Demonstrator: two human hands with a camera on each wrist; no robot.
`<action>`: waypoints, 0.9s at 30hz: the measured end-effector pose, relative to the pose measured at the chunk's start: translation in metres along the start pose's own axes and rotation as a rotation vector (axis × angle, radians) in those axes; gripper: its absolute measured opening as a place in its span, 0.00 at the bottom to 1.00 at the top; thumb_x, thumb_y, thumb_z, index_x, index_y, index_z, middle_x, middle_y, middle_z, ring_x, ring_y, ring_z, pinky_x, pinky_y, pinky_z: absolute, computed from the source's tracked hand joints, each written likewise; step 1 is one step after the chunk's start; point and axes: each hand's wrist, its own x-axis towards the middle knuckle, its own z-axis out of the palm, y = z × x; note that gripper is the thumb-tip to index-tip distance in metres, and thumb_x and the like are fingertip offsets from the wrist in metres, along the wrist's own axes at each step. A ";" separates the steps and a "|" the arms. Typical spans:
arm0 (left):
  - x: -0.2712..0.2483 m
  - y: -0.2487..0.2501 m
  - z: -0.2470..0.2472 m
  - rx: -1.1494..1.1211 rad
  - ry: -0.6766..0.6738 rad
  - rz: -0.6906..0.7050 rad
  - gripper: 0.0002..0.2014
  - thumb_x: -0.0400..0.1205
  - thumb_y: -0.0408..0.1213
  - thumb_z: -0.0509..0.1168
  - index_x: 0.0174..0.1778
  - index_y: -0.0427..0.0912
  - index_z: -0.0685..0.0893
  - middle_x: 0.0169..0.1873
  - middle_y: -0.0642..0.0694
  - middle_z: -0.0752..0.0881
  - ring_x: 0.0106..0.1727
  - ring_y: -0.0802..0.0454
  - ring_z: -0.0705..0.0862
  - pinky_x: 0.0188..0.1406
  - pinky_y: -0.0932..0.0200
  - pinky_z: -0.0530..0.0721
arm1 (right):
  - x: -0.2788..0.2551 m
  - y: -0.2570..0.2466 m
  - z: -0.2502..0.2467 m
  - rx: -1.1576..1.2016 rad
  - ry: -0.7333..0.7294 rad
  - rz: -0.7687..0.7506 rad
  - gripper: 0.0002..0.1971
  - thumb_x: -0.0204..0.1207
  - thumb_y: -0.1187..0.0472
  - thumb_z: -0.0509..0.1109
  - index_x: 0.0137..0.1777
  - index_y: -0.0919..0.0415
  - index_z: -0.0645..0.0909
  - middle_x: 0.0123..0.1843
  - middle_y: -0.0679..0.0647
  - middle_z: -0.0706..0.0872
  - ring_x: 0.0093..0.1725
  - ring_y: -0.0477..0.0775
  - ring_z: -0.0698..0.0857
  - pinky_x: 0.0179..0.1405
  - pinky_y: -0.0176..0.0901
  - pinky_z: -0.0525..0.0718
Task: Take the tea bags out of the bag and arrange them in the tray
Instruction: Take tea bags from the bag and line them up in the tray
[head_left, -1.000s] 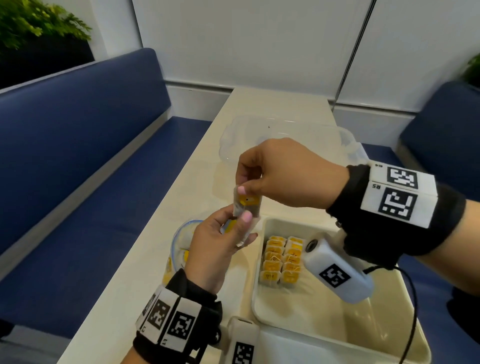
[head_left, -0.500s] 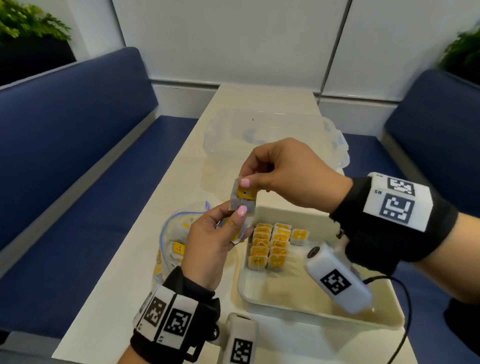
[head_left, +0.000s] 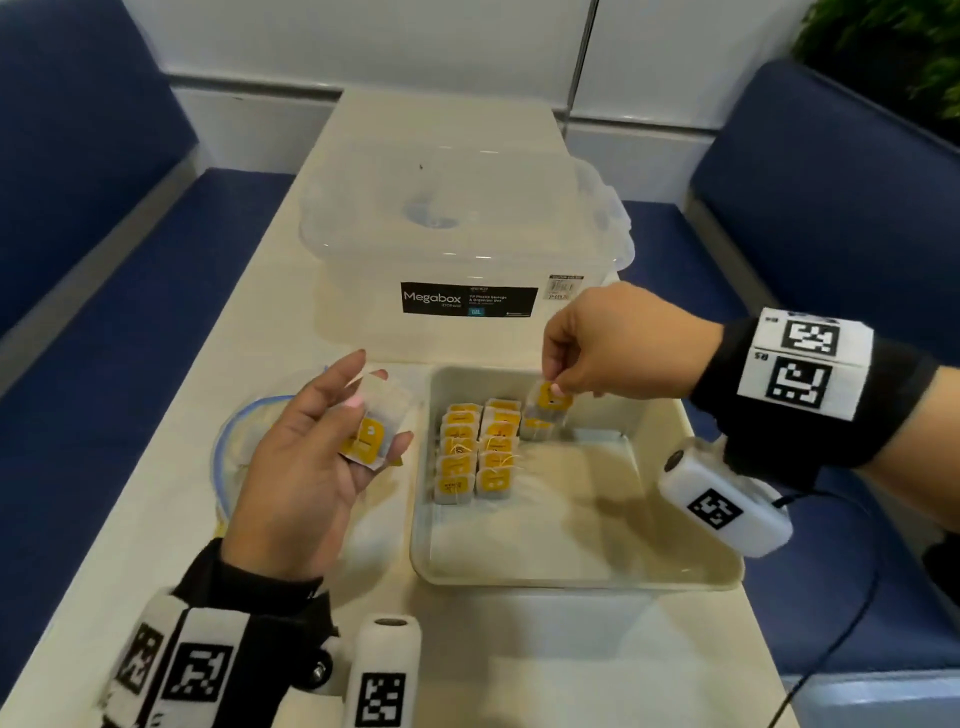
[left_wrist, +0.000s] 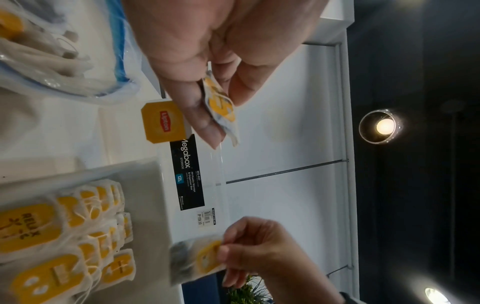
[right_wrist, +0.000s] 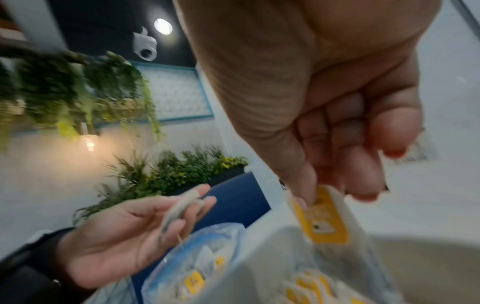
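Observation:
A cream tray (head_left: 571, 574) holds two neat columns of yellow-tagged tea bags (head_left: 478, 449), which also show in the left wrist view (left_wrist: 78, 236). My right hand (head_left: 556, 382) pinches one tea bag (head_left: 548, 402) by its top, low over the tray's far end beside the columns. That pinched tea bag (right_wrist: 319, 222) shows blurred in the right wrist view. My left hand (head_left: 363, 400) hovers left of the tray, palm up, thumb pinching tea bags (head_left: 371, 434) against the fingers. A Lipton tag (left_wrist: 163, 123) dangles from them. Under that hand lies the clear zip bag (head_left: 244, 441) with a blue seal, more tea bags inside.
A lidded clear Megabox storage box (head_left: 467, 234) stands right behind the tray. Blue benches (head_left: 78, 312) flank the narrow table on both sides. The tray's near half (head_left: 545, 530) is bare.
The hands have come apart. My right hand has carried one tea bag right and down to the tray's far end, while my left hand has stayed left with the others. The view has tilted down.

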 end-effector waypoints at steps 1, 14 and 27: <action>0.002 0.000 -0.003 0.001 0.002 -0.011 0.17 0.85 0.29 0.53 0.60 0.50 0.81 0.62 0.47 0.84 0.57 0.51 0.86 0.38 0.61 0.88 | 0.005 0.003 0.007 -0.039 -0.013 0.022 0.01 0.70 0.61 0.75 0.40 0.54 0.87 0.30 0.41 0.83 0.30 0.40 0.81 0.31 0.29 0.77; 0.011 0.005 -0.014 0.031 -0.035 -0.047 0.17 0.83 0.30 0.54 0.61 0.49 0.83 0.55 0.52 0.88 0.45 0.56 0.89 0.36 0.64 0.87 | 0.043 0.019 0.063 -0.177 -0.140 0.147 0.07 0.68 0.64 0.72 0.32 0.52 0.83 0.36 0.53 0.86 0.37 0.56 0.82 0.36 0.40 0.74; 0.012 -0.001 -0.006 0.023 -0.051 -0.063 0.20 0.71 0.36 0.60 0.58 0.48 0.83 0.54 0.51 0.89 0.50 0.55 0.88 0.37 0.62 0.88 | 0.046 0.019 0.076 -0.246 -0.091 0.134 0.09 0.74 0.63 0.65 0.47 0.58 0.87 0.42 0.57 0.85 0.39 0.59 0.81 0.38 0.43 0.78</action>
